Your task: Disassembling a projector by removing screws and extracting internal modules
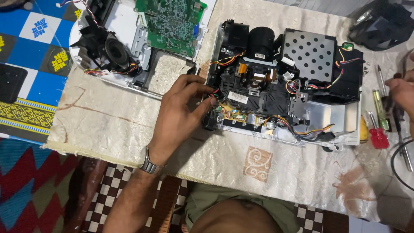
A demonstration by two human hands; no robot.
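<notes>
A person is leaning over a cloth-covered bench (108,125), their left hand (183,114) pinching its fingertips closed on a small red-and-black wire connector (217,94) at the nine o'clock edge of an opened projector chassis (284,82). Their right hand (402,91), at three o'clock and partly out of view, is resting among screwdrivers (379,125); its grip cannot be made out. A detached white cover with a green circuit board (172,23) is lying at eleven o'clock.

metal wristwatch (149,164), bare forearm, perhaps olive shorts (215,200)
</notes>
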